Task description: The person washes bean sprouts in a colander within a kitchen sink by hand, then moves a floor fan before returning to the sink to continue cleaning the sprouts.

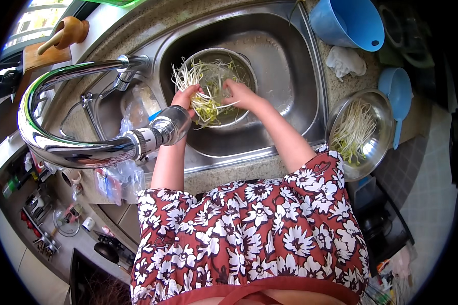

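Observation:
Long white-stemmed sprouts with green leafy ends form a loose bunch in my left hand, over the left side of a round metal bowl. The bowl sits in the large basin of a stainless steel sink. Inside it lie more sprouts, seemingly in water. My right hand reaches over the bowl's right side, fingers curled beside the sprouts and close to the left hand's bunch. Whether its fingertips pinch a stem is not clear. The faucet head covers part of my left wrist.
A chrome faucet arches in from the left, above a small basin holding plastic bags. Right of the sink stand a metal bowl with sprouts, a blue dipper, a white cloth and a blue bucket.

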### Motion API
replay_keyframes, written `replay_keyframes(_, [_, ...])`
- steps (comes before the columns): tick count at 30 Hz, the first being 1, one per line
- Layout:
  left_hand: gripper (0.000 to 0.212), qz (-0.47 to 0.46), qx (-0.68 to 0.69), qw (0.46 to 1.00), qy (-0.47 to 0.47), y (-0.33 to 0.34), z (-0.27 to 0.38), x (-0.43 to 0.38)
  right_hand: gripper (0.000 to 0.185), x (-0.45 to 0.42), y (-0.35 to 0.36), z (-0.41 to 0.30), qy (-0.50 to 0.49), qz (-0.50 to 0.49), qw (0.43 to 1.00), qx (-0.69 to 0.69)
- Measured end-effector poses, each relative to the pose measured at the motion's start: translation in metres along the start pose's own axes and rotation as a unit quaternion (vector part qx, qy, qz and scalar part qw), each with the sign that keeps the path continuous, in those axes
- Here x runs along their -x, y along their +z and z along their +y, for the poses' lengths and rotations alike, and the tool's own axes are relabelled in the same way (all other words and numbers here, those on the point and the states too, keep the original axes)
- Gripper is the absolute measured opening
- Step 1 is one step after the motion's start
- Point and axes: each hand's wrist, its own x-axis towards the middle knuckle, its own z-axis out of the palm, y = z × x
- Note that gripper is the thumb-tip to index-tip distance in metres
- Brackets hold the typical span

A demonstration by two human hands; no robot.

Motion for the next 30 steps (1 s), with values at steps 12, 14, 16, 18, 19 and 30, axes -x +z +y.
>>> replay_keyframes(12, [0.010, 0.071, -0.023, 0.996, 0.051, -0.018, 0.000, -0.005, 0.062, 0.041, 0.068, -0.011, -0.048, -0.018, 0.995, 0.087])
replay_keyframes(14, [0.010, 0.079, -0.027, 0.995, 0.049, -0.018, -0.001, -0.003, 0.061, 0.034, 0.080, -0.014, -0.005, -0.044, 0.999, 0.019])
replay_keyframes(16, [0.010, 0.061, -0.024, 0.995, 0.069, -0.019, -0.001, -0.001, 0.061, 0.026, 0.086, -0.013, 0.035, -0.070, 0.997, -0.017])
replay_keyframes(18, [0.012, 0.062, -0.046, 0.995, 0.065, -0.020, 0.001, 0.004, 0.047, 0.023, 0.084, -0.008, 0.030, -0.132, 0.988, -0.071])
replay_keyframes(19, [0.011, 0.052, -0.054, 0.995, 0.068, -0.021, 0.002, 0.007, 0.040, 0.024, 0.081, -0.007, 0.050, -0.169, 0.981, -0.081])
replay_keyframes(30, [0.016, 0.008, -0.077, 0.995, 0.060, 0.000, 0.026, 0.029, 0.015, 0.047, -0.003, -0.042, -0.061, -0.084, 0.993, 0.059])
